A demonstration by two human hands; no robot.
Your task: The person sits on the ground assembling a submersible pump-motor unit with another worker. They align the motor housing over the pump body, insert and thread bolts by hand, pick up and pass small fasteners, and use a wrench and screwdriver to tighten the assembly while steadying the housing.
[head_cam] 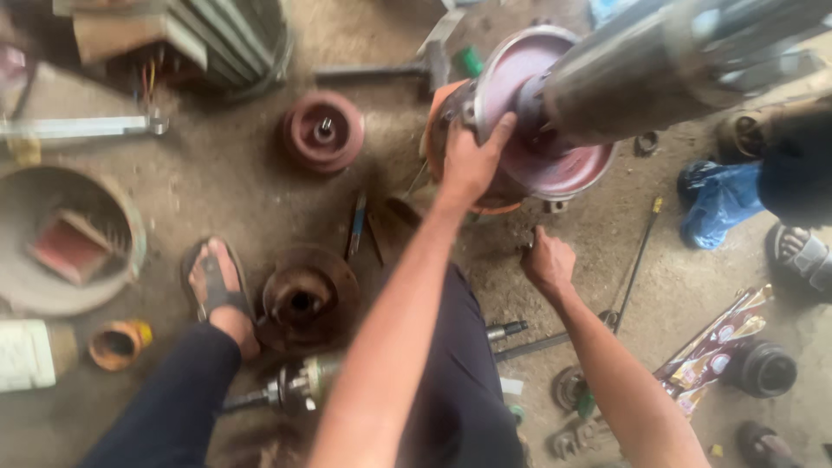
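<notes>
Left hand (471, 165): fingers spread, gripping the flange (546, 165) rim, apparently to steady it.
Right hand (546, 260): loosely clenched, low beside the flange base; contents cannot be told.
Flange: on the floor (217, 199), fitted round the steel casing (659, 61).
Loose discs: two, one (323, 130) upper left, one (305, 299) by the sandalled foot (217, 290).

Shiny maroon-gold snack wrappers (715, 351) lower right; white labelled container (26, 354) far left.
</notes>
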